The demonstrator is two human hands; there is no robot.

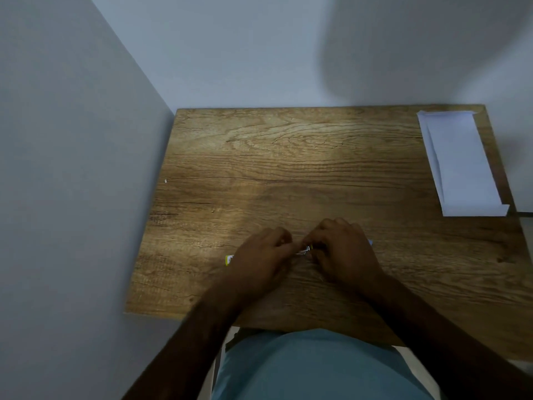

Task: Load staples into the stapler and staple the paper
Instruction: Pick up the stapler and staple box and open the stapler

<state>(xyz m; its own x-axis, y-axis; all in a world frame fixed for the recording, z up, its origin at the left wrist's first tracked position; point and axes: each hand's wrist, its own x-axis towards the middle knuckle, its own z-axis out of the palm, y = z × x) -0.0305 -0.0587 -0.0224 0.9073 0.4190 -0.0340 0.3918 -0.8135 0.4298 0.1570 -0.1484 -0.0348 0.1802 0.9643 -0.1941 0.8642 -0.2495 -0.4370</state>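
Observation:
Both hands meet over the near middle of the wooden table [288, 168]. My right hand [341, 249] is closed over the stapler [370, 242], of which only a light blue tip and a metal front part show. My left hand [262, 255] pinches a small shiny metal piece, apparently a strip of staples [304, 251], at the stapler's front end. A small yellow and white staple box [228, 259] peeks out from under my left hand. The folded white paper [458, 160] lies at the table's far right edge, well away from both hands.
The table stands in a corner, with grey walls to the left and behind. Its near edge runs just above my lap. A tiny white speck [165, 181] lies near the left edge.

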